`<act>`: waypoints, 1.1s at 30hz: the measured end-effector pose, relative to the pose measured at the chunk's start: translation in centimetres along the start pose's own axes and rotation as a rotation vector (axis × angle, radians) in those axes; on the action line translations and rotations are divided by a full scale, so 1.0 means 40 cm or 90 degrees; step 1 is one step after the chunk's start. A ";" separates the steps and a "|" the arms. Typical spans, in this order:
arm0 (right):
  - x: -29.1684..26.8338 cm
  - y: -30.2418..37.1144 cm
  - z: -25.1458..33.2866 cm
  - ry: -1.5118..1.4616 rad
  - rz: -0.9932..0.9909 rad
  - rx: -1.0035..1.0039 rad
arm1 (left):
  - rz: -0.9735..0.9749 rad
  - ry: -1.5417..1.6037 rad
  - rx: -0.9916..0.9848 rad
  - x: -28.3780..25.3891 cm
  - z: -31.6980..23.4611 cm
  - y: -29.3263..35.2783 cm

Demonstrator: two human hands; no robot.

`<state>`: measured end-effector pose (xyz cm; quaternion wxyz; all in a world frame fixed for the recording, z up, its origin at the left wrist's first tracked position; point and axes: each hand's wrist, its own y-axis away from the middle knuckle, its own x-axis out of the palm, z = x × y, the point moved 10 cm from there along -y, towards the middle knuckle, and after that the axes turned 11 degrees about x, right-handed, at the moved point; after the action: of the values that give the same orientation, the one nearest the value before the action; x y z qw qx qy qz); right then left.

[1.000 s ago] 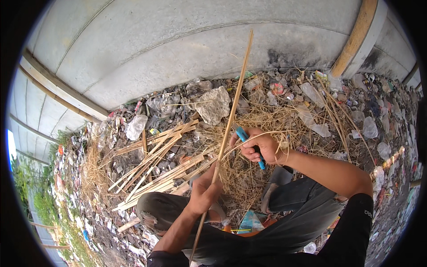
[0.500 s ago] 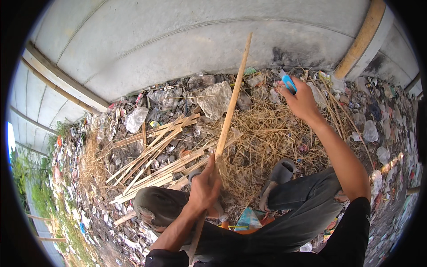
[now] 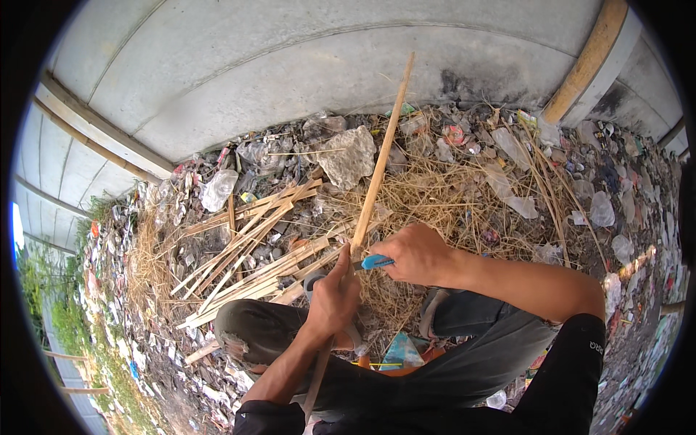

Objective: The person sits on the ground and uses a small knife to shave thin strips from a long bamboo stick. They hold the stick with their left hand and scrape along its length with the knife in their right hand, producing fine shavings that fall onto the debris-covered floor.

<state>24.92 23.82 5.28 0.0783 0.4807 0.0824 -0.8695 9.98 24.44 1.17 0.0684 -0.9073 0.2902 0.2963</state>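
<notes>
My left hand (image 3: pixel 335 297) grips a long bamboo stick (image 3: pixel 377 174) that slants up and away from me toward the concrete wall. My right hand (image 3: pixel 419 254) is closed on a tool with a blue handle (image 3: pixel 375 262), set against the stick just above my left hand. Its blade is hidden between my hands. Below both hands are my bent knees in grey trousers (image 3: pixel 478 348).
A heap of split bamboo strips (image 3: pixel 254 246) lies to the left on littered ground. Dry straw (image 3: pixel 449 196), a grey rock (image 3: pixel 348 156) and plastic scraps (image 3: pixel 217 190) spread ahead. A curved concrete wall (image 3: pixel 290 65) rises behind, with a wooden post (image 3: pixel 587 61) at right.
My right hand, raised far forward to the right with the blue-handled tool half a second ago, has come back down to the stick beside my left hand.
</notes>
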 end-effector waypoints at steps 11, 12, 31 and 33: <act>0.023 0.021 0.057 -0.207 0.215 -0.082 | -0.033 0.015 0.022 -0.022 0.041 -0.019; 0.046 0.047 0.088 -0.224 0.274 -0.088 | -0.053 0.010 -0.017 -0.043 0.079 -0.030; -0.125 0.004 -0.070 -0.124 -0.021 0.192 | 0.072 0.662 -0.098 0.036 0.044 0.005; -0.127 0.001 -0.065 -0.128 -0.011 0.198 | 0.096 0.697 -0.102 0.047 0.029 0.010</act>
<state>29.73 24.63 8.24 0.0035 0.3968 -0.0571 -0.9161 10.42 23.52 -0.85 -0.1831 -0.9080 0.3237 -0.1929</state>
